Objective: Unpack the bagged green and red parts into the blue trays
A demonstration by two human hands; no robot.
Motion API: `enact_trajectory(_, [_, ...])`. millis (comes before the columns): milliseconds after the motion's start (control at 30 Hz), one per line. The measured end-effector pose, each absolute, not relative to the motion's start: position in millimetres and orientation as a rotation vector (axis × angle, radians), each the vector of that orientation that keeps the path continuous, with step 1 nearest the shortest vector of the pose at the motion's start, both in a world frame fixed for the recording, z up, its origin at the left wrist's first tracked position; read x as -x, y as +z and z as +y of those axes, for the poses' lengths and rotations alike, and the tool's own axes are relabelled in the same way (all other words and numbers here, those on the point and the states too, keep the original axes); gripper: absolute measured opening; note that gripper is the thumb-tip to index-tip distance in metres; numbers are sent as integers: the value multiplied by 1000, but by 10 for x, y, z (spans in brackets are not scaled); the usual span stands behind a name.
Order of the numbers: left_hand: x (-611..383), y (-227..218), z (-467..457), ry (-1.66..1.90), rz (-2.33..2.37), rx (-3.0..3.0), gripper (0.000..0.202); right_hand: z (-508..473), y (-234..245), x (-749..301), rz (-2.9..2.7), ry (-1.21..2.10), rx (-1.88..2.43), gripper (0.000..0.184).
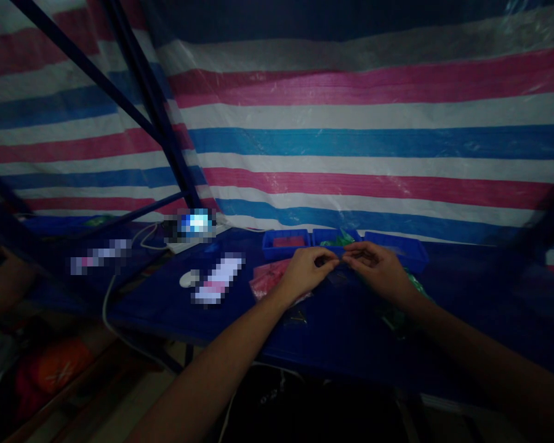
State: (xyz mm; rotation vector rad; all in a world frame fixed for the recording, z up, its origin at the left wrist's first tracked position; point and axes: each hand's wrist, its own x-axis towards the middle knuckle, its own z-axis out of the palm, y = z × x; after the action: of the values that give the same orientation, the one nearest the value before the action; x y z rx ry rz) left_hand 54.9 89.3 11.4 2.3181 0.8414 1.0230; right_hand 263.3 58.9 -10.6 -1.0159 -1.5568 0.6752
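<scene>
Over the blue table (351,332), my left hand (307,269) and my right hand (373,266) come fingertip to fingertip. Each is pinched closed; what they hold between them is too small and dark to make out. Just below the fingertips shows a faint clear patch, perhaps plastic film. Pink plastic bags (268,278) lie partly under my left hand. Nearer me rests a small clear packet (298,317) with thin brass-coloured pieces. Green plastic bags (414,283) lie beside and partly behind my right forearm.
Along the back stand a blue bin with pink contents (286,251), a blue bin with green plastic (321,234) and another blue bin (409,249). Leftward are a white round object (189,279), a blurred-out strip and a lit device. Another person's arm (4,280) shows far left.
</scene>
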Motion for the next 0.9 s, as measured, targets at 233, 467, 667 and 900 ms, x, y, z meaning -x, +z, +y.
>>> enact_trajectory(233, [-566, 116, 872, 924, 818, -2342, 21, 546, -58, -2613, -1520, 735, 995, 30])
enact_trajectory(467, [-581, 89, 864, 956, 892, -2354, 13, 587, -108, -2618, -1523, 900, 945, 38])
enact_trajectory(667, [-585, 78, 872, 989, 882, -2347, 12, 584, -90, -2619, -1483, 921, 985, 37])
enact_trajectory(900, [-570, 85, 873, 995, 826, -2375, 12, 573, -99, -2600, -1530, 916, 954, 34])
